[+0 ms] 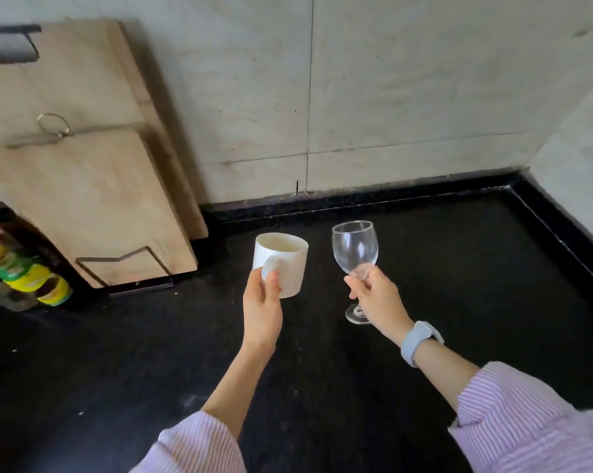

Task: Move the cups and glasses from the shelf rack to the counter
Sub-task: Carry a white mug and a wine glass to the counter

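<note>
Above a black stone counter (459, 302) that runs into a tiled corner, a person in a pink-striped shirt holds two drinking vessels side by side. Landmark for the scene is the pair of wooden cutting boards (83, 186) leaning upright in a wire stand against the wall. Just to the right of the boards, the left hand (262, 308) is closed on the handle of a white mug (288, 264), thumb pressed on top of the loop; the mug is tilted, its mouth turned up and toward the wall, and whether its base meets the counter cannot be told. Farther right of the boards, well clear of them, the right hand (378, 298) pinches the stem of a clear wine glass (355, 247) just beneath the bowl, the glass standing nearly upright with its foot at or close to the counter surface. A pale blue watch (419, 339) circles the right wrist. Left of the boards, at the picture's edge, stand bottles with yellow and green labels (25, 271).
</note>
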The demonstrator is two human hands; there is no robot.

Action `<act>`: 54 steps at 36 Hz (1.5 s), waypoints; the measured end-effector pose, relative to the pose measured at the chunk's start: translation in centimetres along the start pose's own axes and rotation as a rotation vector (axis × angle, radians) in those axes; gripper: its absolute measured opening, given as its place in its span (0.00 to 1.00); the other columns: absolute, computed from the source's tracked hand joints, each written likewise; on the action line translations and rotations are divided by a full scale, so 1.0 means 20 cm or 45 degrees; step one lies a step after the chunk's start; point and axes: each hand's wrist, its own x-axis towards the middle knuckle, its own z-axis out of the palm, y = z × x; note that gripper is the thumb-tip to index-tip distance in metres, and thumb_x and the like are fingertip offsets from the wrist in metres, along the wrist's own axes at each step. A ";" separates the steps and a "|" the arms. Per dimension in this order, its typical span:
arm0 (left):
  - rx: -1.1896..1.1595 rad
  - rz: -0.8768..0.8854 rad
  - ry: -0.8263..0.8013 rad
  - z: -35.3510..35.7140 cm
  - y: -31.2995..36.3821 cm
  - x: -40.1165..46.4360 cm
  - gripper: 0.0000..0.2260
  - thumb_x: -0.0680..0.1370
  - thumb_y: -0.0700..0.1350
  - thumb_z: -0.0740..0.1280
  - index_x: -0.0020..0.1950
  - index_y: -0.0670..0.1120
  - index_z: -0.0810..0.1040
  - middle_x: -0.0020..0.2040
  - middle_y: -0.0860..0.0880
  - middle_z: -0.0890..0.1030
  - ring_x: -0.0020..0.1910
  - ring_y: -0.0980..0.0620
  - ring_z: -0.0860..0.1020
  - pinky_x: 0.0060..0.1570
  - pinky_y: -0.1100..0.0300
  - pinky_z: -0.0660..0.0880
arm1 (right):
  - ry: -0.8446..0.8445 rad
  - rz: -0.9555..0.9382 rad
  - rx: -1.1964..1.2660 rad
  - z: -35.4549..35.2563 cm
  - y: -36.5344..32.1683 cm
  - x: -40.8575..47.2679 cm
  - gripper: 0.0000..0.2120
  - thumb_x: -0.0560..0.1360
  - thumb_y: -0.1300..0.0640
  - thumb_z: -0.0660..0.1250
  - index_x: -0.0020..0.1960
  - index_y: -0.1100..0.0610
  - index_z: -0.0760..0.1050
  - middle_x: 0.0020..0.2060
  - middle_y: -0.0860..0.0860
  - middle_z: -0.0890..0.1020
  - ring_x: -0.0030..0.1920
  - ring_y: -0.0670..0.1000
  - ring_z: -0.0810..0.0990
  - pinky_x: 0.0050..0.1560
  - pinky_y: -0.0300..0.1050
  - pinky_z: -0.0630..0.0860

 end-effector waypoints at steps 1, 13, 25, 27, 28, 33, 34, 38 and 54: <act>0.011 0.009 0.011 0.03 -0.01 0.06 0.07 0.80 0.49 0.57 0.49 0.48 0.72 0.41 0.55 0.75 0.41 0.60 0.73 0.39 0.67 0.68 | -0.007 -0.014 -0.003 0.01 0.01 0.07 0.06 0.75 0.51 0.64 0.49 0.53 0.72 0.35 0.52 0.80 0.32 0.46 0.77 0.34 0.37 0.72; 0.010 0.096 0.052 0.25 -0.20 0.52 0.06 0.80 0.45 0.57 0.46 0.48 0.72 0.39 0.53 0.73 0.37 0.67 0.71 0.38 0.74 0.69 | 0.033 -0.115 0.098 0.16 0.08 0.66 0.06 0.73 0.52 0.67 0.47 0.54 0.75 0.38 0.48 0.81 0.42 0.44 0.79 0.43 0.35 0.72; -0.027 0.120 0.002 0.30 -0.31 0.59 0.06 0.81 0.46 0.57 0.52 0.51 0.74 0.47 0.55 0.77 0.46 0.66 0.74 0.46 0.75 0.69 | -0.013 -0.098 0.258 0.25 0.11 0.88 0.06 0.73 0.57 0.69 0.44 0.46 0.75 0.39 0.48 0.80 0.43 0.49 0.80 0.52 0.53 0.79; -0.030 0.090 -0.013 0.30 -0.33 0.60 0.09 0.81 0.47 0.57 0.58 0.48 0.73 0.51 0.54 0.77 0.49 0.67 0.74 0.47 0.76 0.69 | 0.001 -0.102 0.262 0.26 0.11 0.90 0.08 0.73 0.57 0.68 0.43 0.44 0.74 0.38 0.47 0.80 0.41 0.47 0.79 0.50 0.50 0.79; -0.023 0.079 -0.013 0.31 -0.33 0.60 0.10 0.81 0.47 0.57 0.59 0.48 0.73 0.51 0.54 0.77 0.48 0.67 0.74 0.47 0.76 0.69 | 0.003 -0.094 0.274 0.27 0.11 0.91 0.08 0.73 0.58 0.68 0.42 0.44 0.74 0.37 0.47 0.80 0.42 0.48 0.79 0.49 0.50 0.78; 0.071 0.060 -0.017 0.33 -0.36 0.60 0.09 0.80 0.48 0.58 0.56 0.48 0.73 0.45 0.55 0.74 0.40 0.65 0.71 0.42 0.74 0.69 | 0.021 -0.102 0.281 0.29 0.12 0.96 0.03 0.74 0.58 0.67 0.46 0.50 0.75 0.37 0.48 0.79 0.41 0.48 0.79 0.41 0.40 0.77; 0.096 0.052 -0.020 0.33 -0.37 0.60 0.06 0.80 0.48 0.59 0.54 0.49 0.73 0.46 0.55 0.74 0.42 0.64 0.72 0.44 0.73 0.70 | 0.026 -0.109 0.267 0.29 0.12 0.97 0.03 0.74 0.58 0.66 0.47 0.52 0.75 0.37 0.48 0.79 0.41 0.47 0.79 0.42 0.40 0.78; 0.209 0.057 -0.058 0.35 -0.38 0.60 0.03 0.79 0.45 0.60 0.48 0.51 0.73 0.46 0.60 0.72 0.51 0.53 0.74 0.53 0.60 0.72 | 0.040 -0.139 0.217 0.28 0.13 0.98 0.03 0.74 0.58 0.66 0.48 0.53 0.75 0.37 0.45 0.79 0.39 0.44 0.78 0.42 0.38 0.78; 0.343 0.048 -0.057 0.34 -0.38 0.65 0.30 0.76 0.46 0.67 0.74 0.51 0.56 0.75 0.52 0.61 0.73 0.55 0.60 0.71 0.48 0.63 | 0.164 -0.080 0.069 0.25 0.10 1.08 0.15 0.75 0.57 0.65 0.43 0.72 0.76 0.38 0.67 0.81 0.44 0.64 0.80 0.53 0.58 0.74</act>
